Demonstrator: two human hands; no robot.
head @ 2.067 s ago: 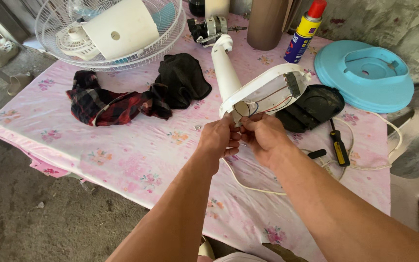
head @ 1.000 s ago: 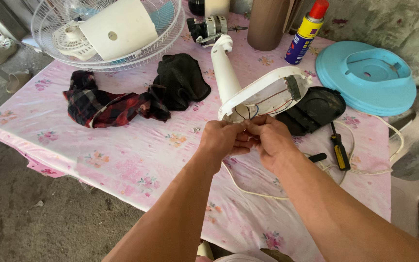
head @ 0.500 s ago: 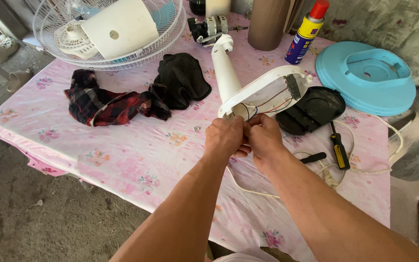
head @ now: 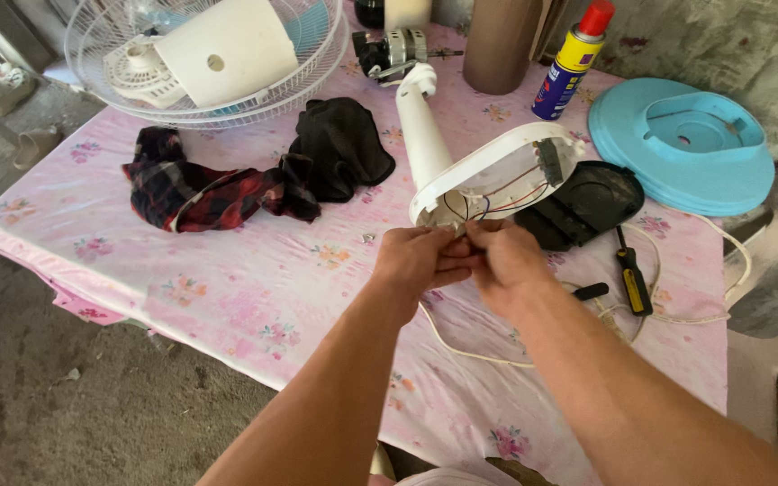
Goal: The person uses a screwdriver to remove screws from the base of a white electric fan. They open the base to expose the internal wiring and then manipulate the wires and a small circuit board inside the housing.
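**Two hands pinching wires at an opened fan housing**

The left hand (head: pixel 420 259) and right hand (head: pixel 504 261) meet fingertip to fingertip, both pinched shut on thin wires (head: pixel 470 211) trailing from the open white fan housing (head: pixel 497 171) on a pink floral tablecloth (head: pixel 254 288). Around them: one black cover (head: pixel 587 202), one screwdriver (head: pixel 630 277), one spray can (head: pixel 569 63), one blue base (head: pixel 682 144), one wire fan guard (head: pixel 119 72), two cloths, plaid (head: pixel 200 193) and black (head: pixel 339 148). A white cord (head: pixel 461 346) loops beneath the forearms.

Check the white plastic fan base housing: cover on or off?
Off. The white plastic fan base housing lies tipped with its inside exposed, coloured wires showing; the black plastic cover lies beside it on the table.
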